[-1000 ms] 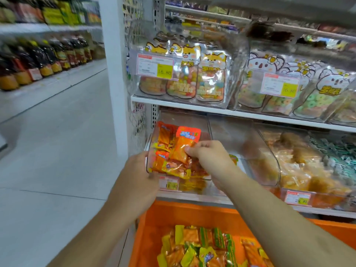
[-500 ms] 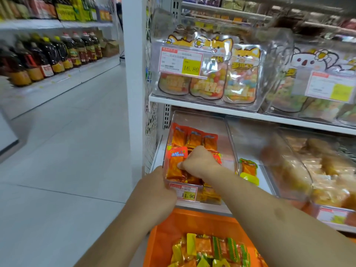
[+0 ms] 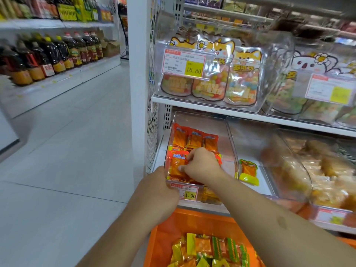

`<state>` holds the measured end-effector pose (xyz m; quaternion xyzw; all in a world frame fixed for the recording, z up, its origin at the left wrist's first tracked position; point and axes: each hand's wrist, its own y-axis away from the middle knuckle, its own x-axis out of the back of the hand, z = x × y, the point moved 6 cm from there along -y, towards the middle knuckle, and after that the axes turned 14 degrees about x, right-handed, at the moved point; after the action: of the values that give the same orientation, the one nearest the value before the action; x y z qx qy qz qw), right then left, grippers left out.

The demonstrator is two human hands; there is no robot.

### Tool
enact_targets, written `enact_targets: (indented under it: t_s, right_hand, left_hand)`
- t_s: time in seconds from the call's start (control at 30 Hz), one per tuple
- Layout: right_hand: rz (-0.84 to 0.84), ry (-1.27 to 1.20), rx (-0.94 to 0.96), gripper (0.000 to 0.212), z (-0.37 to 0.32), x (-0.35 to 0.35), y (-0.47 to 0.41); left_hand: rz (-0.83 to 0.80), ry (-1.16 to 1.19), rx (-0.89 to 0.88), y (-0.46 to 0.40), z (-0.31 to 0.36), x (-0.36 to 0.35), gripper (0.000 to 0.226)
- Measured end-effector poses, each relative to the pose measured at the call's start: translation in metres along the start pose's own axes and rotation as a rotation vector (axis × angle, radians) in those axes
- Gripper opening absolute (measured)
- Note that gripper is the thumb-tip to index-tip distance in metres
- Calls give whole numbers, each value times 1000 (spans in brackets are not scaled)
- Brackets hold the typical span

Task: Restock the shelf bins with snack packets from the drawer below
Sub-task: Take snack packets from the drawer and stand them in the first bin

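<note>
A clear shelf bin [image 3: 229, 139] on the lower shelf holds several orange snack packets [image 3: 194, 139]. My right hand [image 3: 202, 164] reaches into the bin and pinches an orange packet [image 3: 176, 164] at the front. My left hand [image 3: 159, 191] grips the bin's front left corner, beside the 11.90 price tag [image 3: 189, 193]. Below, the open orange drawer [image 3: 167, 234] contains several yellow, green and orange packets [image 3: 208, 251].
A second clear bin to the right holds one orange-and-yellow packet [image 3: 248, 171]. Further right are bins of pale snacks [image 3: 316, 170]. The shelf above carries candy pouches [image 3: 210, 78] behind a 16.80 tag. Oil bottles [image 3: 48, 56] line the aisle's left shelf.
My right hand has carried the orange packet down into the bin's front. The view has shifted left and closer. My left hand stays on the bin's corner.
</note>
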<state>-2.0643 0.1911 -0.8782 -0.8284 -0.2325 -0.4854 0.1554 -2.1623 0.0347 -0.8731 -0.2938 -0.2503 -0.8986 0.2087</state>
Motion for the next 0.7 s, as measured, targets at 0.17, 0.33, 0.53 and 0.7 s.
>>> enact_targets:
  t_s: [0.17, 0.33, 0.53, 0.7]
  right_hand:
    - [-12, 25, 44, 37, -5, -2, 4]
    - [17, -40, 62, 37, -8, 10, 17]
    - [93, -97, 197, 33, -9, 48, 72]
    - [116, -172, 233, 23, 22, 66, 140]
  left_hand:
    - [-7, 3, 7, 1, 0, -1, 33]
    - [-20, 18, 17, 3, 3, 3, 32]
    - [96, 14, -18, 25, 13, 13, 57]
    - [139, -11, -160, 58, 23, 8, 55]
